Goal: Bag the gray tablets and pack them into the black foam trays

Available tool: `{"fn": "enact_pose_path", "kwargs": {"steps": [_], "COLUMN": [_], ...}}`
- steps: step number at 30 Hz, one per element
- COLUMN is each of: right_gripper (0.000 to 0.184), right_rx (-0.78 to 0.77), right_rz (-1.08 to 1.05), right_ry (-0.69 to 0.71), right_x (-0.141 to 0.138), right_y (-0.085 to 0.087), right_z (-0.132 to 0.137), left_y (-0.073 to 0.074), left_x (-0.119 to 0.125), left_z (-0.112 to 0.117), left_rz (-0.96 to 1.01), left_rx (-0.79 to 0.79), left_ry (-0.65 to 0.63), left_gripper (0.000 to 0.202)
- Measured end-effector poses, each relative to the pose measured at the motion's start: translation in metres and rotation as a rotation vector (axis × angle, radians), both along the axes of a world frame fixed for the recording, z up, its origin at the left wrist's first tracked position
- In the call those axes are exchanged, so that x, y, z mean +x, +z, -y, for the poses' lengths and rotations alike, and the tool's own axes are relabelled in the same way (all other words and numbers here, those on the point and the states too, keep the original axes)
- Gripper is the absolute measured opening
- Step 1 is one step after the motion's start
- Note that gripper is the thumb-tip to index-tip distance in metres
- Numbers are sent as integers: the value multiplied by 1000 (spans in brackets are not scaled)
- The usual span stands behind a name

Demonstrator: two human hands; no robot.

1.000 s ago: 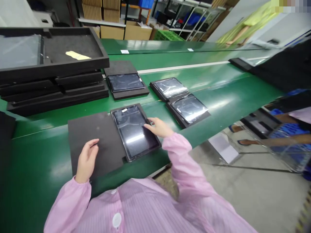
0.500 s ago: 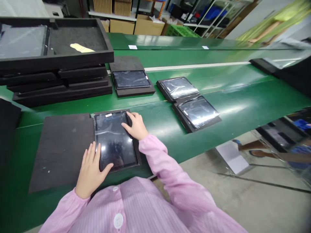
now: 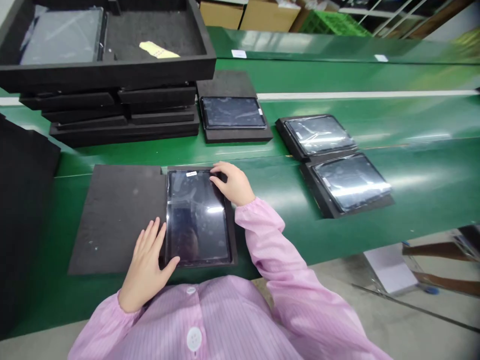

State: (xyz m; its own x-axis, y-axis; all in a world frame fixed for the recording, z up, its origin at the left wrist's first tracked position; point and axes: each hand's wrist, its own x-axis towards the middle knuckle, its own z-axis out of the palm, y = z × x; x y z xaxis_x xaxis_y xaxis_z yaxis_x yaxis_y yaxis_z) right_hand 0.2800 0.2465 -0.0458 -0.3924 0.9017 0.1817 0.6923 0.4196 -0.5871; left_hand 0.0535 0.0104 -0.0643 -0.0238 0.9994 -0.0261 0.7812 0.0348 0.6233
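In front of me a tablet-like screen panel (image 3: 198,220) lies on a black foam board, a small white label near its far edge. My left hand (image 3: 150,265) rests open at the panel's near left side, fingers stretched over the foam board (image 3: 123,215) and thumb at the panel's edge. At the far right corner, my right hand (image 3: 235,183) touches the panel with bent fingers, thumb apart from the forefinger. Its fingertips are partly hidden, and I cannot tell whether they grip the edge.
Black foam trays (image 3: 157,72) are stacked at the back left; the top one holds a panel and a yellow strip (image 3: 157,50). Behind lies another panel (image 3: 233,112) on foam. Two more panels (image 3: 318,134) on foam are to the right, on the green work surface (image 3: 273,230).
The view has shifted, so the bench things appear farther right, except near my body. My right hand's thumb has drawn back toward the panel's far right corner. The left hand stays at the left edge.
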Motion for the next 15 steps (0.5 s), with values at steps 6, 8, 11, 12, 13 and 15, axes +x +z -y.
{"fn": "enact_pose_path", "kwargs": {"steps": [6, 8, 11, 12, 13, 15], "right_gripper": [31, 22, 10, 11, 13, 16], "right_rx": [-73, -30, 38, 37, 21, -58], "right_rz": [34, 18, 3, 12, 28, 60], "right_ry": [-24, -29, -20, -16, -1, 102], "right_x": [10, 9, 1, -4, -8, -18], "right_y": [-2, -1, 7, 13, 19, 33], "right_z": [-4, -4, 13, 25, 41, 77], "left_y": [4, 5, 6, 6, 5, 4], "left_x": [-12, -14, -15, -15, -14, -15], "left_z": [-1, 0, 0, 1, 1, 1], "left_rz": [-54, -80, -101, -105, -107, -109], "left_rx": [-72, -78, -72, -70, -69, -71], "left_ry": [-98, -142, -151, -148, -143, -139], "left_gripper": [89, 92, 92, 92, 92, 92]}}
